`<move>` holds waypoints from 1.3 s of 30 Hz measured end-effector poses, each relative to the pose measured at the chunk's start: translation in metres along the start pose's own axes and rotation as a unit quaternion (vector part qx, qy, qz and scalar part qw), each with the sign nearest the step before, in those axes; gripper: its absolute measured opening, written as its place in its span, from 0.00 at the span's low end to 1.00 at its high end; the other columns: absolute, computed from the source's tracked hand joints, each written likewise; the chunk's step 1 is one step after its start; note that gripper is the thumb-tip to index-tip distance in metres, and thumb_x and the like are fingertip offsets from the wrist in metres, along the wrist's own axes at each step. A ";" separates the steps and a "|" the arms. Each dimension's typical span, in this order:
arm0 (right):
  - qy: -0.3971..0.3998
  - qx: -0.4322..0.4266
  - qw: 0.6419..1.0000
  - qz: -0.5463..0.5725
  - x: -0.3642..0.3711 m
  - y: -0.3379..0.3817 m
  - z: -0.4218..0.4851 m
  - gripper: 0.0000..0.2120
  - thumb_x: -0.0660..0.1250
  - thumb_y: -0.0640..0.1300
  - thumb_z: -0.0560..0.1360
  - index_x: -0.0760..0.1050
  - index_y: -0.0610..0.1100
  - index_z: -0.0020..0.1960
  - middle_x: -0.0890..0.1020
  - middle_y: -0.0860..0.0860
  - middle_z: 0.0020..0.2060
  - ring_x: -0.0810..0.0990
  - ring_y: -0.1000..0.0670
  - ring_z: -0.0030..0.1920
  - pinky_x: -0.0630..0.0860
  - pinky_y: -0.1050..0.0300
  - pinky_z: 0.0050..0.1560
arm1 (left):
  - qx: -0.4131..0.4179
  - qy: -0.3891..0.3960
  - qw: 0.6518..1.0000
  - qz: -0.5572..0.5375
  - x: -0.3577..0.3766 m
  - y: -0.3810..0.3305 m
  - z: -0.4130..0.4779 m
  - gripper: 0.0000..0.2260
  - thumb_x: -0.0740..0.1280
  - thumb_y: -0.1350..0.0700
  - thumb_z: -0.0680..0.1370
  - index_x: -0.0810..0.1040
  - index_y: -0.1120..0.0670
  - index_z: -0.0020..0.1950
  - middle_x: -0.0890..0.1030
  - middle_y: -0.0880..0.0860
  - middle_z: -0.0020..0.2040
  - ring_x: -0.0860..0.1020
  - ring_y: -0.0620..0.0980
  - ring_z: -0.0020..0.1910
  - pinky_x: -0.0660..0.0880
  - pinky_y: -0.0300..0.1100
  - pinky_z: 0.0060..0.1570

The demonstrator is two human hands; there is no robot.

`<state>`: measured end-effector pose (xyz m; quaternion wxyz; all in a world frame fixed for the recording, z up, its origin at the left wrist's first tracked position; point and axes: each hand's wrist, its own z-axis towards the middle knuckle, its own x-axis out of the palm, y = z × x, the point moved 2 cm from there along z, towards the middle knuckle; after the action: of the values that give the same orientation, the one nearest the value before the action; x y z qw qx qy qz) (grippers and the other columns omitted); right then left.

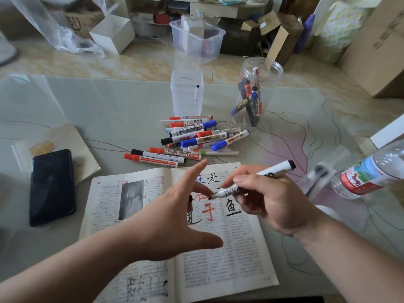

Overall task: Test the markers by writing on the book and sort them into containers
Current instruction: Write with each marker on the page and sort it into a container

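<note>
Well, the right hand [269,200] pinches a white-barrelled marker with a black end [279,169], its bare dark tip just over the open paperback book [236,248]. The book's printed pages are scrawled with red, blue and black characters. The left hand [172,219] hovers beside the tip, fingers straight and splayed. Beyond the book lie a heap of capped markers [196,136], a square clear tub [187,101] and a round clear jar [255,84].

A black rectangular smartphone [52,186] is lying partly on a beige paper booklet [72,138] on the pale glass tabletop [109,101]; a clear red-labelled plastic water bottle [369,173] is sitting at the right.
</note>
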<state>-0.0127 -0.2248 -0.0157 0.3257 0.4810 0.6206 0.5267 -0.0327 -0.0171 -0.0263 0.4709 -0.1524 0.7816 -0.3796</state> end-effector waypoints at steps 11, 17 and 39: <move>0.021 -0.101 0.991 -0.085 0.027 0.023 -0.007 0.03 0.68 0.39 0.72 0.78 0.40 0.40 0.79 0.45 0.28 0.75 0.52 0.29 0.69 0.65 0.30 | 0.052 0.026 0.995 -0.076 -0.013 -0.013 -0.016 0.55 0.80 0.41 0.67 0.37 0.24 0.73 0.72 0.34 0.62 0.73 0.36 0.53 0.71 0.32 0.51; 0.022 -0.101 0.985 -0.137 0.030 0.020 -0.007 0.04 0.69 0.40 0.72 0.78 0.38 0.41 0.80 0.47 0.29 0.78 0.53 0.31 0.72 0.63 0.33 | 0.044 0.037 0.997 -0.042 -0.012 -0.016 -0.018 0.54 0.78 0.41 0.68 0.35 0.24 0.73 0.70 0.31 0.65 0.72 0.34 0.53 0.68 0.26 0.49; 0.013 0.032 0.998 0.057 0.023 0.030 0.003 0.08 0.73 0.41 0.70 0.87 0.46 0.48 0.82 0.42 0.38 0.69 0.43 0.38 0.62 0.58 0.37 | 0.034 -0.156 0.917 -0.364 -0.042 -0.016 -0.005 0.09 0.74 0.62 0.69 0.84 0.61 0.48 0.82 0.57 0.32 0.77 0.48 0.28 0.74 0.35 0.30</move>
<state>-0.0103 -0.2027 0.0147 0.2716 0.5193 0.6129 0.5301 -0.0170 0.0000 0.0128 0.4213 -0.4677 0.5749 -0.5228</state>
